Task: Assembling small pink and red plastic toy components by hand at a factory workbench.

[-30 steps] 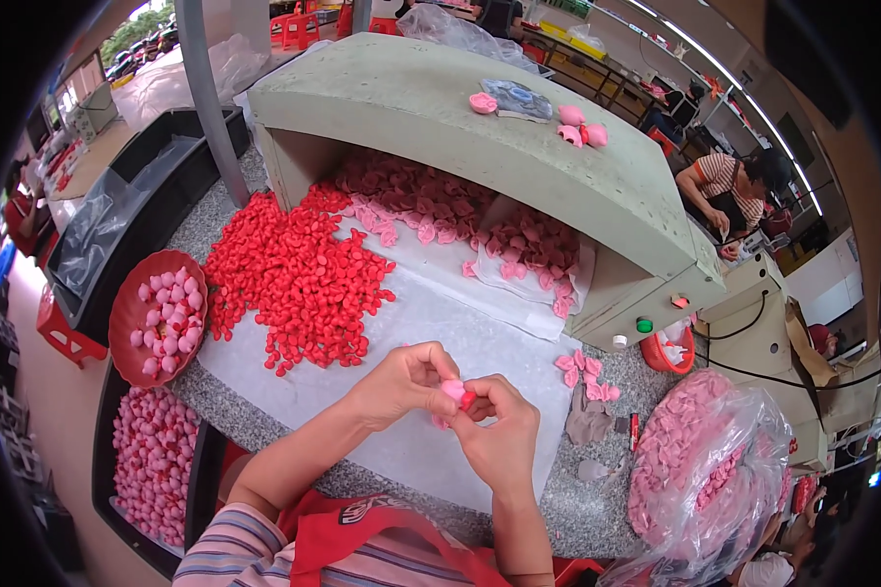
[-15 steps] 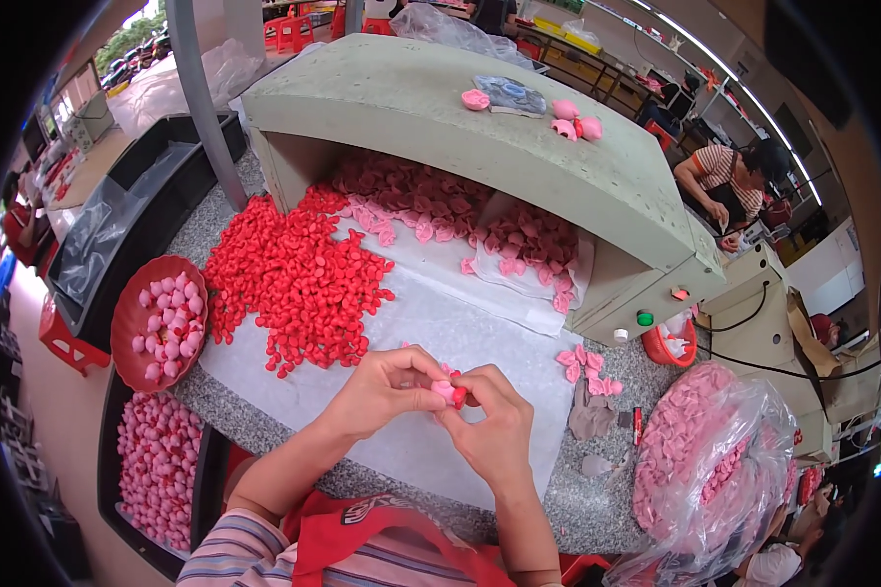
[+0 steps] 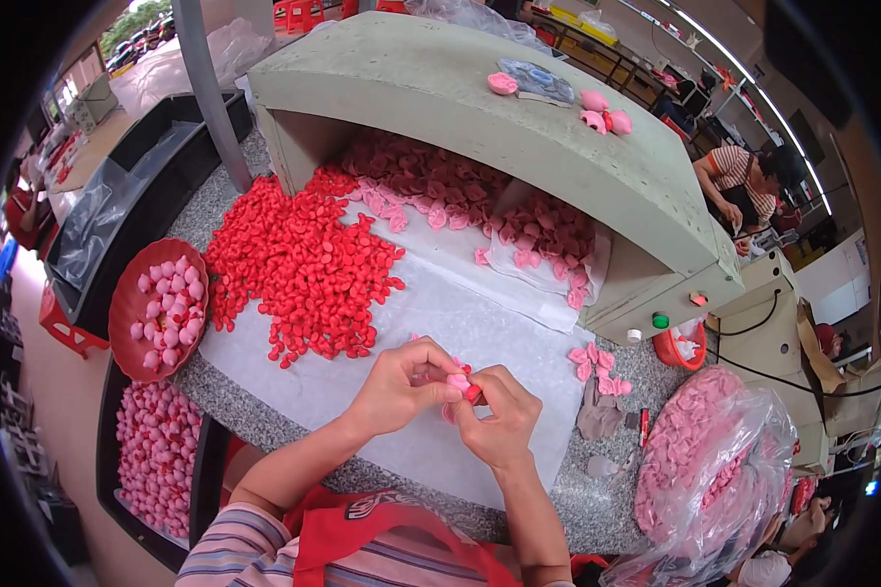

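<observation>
My left hand (image 3: 396, 391) pinches a small pink soft-plastic piece (image 3: 457, 381) between thumb and fingers. On the other side of it, my right hand (image 3: 500, 416) has its fingertips closed on a small red piece (image 3: 473, 393), pressed against the pink one. Both hands meet over a white sheet (image 3: 362, 411) on the speckled bench. A few more pink bits lie under and behind the fingers, partly hidden. Beyond my left hand spreads a large heap of red pieces (image 3: 313, 264).
A grey-green metal housing (image 3: 480, 98) arches over pink pieces (image 3: 431, 176). To the left are a red bowl (image 3: 127, 338) of pink-and-red pieces and a black bin (image 3: 206, 489) of more. A plastic bag of pink pieces (image 3: 695, 460) stands right, near a red marker (image 3: 643, 428).
The view has shifted slightly, so the housing appears further right. Both hands stay together on the pink and red pieces, with the red one turned a little lower.
</observation>
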A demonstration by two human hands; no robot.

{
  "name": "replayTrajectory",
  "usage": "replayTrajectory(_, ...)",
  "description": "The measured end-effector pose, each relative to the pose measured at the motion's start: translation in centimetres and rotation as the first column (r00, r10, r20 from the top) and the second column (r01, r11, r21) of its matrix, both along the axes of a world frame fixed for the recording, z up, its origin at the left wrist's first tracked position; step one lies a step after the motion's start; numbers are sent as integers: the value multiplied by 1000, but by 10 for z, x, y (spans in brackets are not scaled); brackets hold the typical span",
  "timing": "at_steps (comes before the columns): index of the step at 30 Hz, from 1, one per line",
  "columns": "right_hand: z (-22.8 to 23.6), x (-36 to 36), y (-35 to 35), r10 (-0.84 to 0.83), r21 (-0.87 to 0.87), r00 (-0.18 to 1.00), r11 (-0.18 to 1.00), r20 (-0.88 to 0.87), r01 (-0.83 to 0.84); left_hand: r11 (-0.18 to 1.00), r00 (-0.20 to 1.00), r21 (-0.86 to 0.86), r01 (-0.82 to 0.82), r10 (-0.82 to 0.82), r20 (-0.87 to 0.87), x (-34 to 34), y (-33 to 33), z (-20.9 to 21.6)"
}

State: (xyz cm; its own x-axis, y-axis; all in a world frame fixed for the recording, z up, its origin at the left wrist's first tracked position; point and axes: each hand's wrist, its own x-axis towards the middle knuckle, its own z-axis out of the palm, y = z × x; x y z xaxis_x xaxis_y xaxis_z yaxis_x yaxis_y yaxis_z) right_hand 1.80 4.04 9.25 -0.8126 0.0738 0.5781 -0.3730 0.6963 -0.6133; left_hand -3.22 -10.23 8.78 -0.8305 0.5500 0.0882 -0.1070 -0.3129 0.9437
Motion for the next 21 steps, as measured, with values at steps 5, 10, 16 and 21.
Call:
replayTrajectory(5,3,-13,-9,88,41,983,995,162,-96,992,998,107,61,-59,-30,-21,-18,-34)
replayTrajectory(10,4,-84,-11,370,-226,804,928,465,-296,968,962,-22,-251,247,-117,-26,-59,-34)
replayTrajectory(16,-73,-170,-29,-28,251,868,961,496,-112,841,790,-221,-493,327,-519,-36,-41,-32)
replayTrajectory(21,-61,-150,8,-92,94,846,994,525,50,776,645,-299,-555,176,-743,-65,-9,-49)
